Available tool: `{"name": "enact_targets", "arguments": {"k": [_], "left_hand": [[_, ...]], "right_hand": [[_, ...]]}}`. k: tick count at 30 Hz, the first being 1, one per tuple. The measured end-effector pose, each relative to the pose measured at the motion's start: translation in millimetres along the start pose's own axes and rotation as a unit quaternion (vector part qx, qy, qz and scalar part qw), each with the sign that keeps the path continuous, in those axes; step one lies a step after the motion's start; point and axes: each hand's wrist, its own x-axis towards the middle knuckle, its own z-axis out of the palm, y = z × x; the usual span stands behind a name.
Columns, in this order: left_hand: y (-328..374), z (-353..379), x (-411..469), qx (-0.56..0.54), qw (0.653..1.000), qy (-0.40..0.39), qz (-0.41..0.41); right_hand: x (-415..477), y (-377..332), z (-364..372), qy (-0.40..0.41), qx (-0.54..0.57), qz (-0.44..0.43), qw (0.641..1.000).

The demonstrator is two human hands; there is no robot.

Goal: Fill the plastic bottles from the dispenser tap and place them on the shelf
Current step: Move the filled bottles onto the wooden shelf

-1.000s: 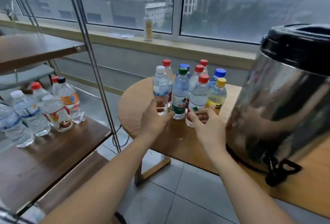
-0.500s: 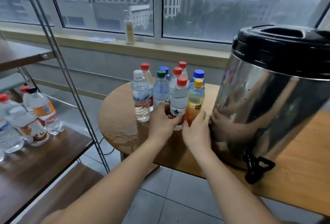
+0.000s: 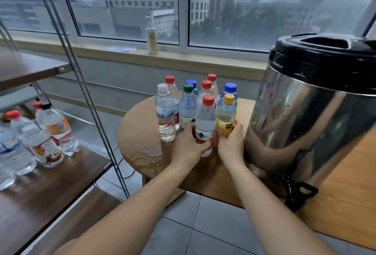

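Two bare forearms come in from the bottom edge over a tiled floor. Low right, a black tap (image 3: 295,192) hangs past the table (image 3: 209,179) edge at the foot of a steel dispenser (image 3: 315,116) with a black lid. To the left, the wooden shelf (image 3: 50,183) carries several filled bottles on its middle board, an orange-label bottle (image 3: 56,127) among them, upright and crowded together. The left hand (image 3: 189,147) is curled round the lower body of a red-cap bottle (image 3: 205,122), thumb on the near side; the contents are clear and the bottle is upright at table level. The right hand (image 3: 232,142) wraps the base of a yellow-cap bottle (image 3: 226,115) just beside it, yellow liquid inside, upright, close to the dispenser wall. Whether the two held bottles touch cannot be told. A wet patch (image 3: 142,153) shines on the table's rounded end, left of the hands. Behind the held pair stands a tight cluster of capped bottles, a white-cap bottle (image 3: 165,116) nearest on the left and a green-cap bottle (image 3: 187,108) next to it, with red and blue caps further back. A pump bottle (image 3: 152,39) and a paper (image 3: 121,48) sit on the window sill (image 3: 203,59). Grey buildings show through the glass.
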Motion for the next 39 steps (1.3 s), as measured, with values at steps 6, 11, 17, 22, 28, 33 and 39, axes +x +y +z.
{"name": "enact_targets", "arguments": {"k": [6,11,17,22,28,33,39], "left_hand": [[-14.1,-38.8,-25.3,0.014,1.000,-0.008,-0.005],[-24.4,-81.3,-45.7,0.055,0.998,0.017,-0.022],[-50.9,-151.8,-64.0,0.057,0.993,0.099,-0.041],[-76.7,-215.4,-76.1,0.064,0.983,0.153,-0.074],[-130.0,-280.7,-90.6,0.053,0.960,0.224,-0.157],[-171.2,-323.0,-95.7,0.105,0.919,0.315,-0.212],[-221.6,-358.5,-100.4,0.153,0.864,0.387,-0.285]], "right_hand": [[-27.3,-3.9,7.7,-0.055,-0.048,-0.040,0.997],[-62.6,-22.1,28.5,-0.113,0.012,-0.080,0.990],[-98.7,-55.7,77.8,-0.177,0.065,-0.114,0.975],[-135.9,-92.2,130.1,-0.258,0.088,-0.138,0.952],[-182.8,-121.5,202.3,-0.342,0.097,-0.138,0.924],[-215.1,-127.6,260.7,-0.417,0.107,-0.121,0.894],[-239.0,-133.2,330.8,-0.456,0.092,-0.137,0.875]]}}
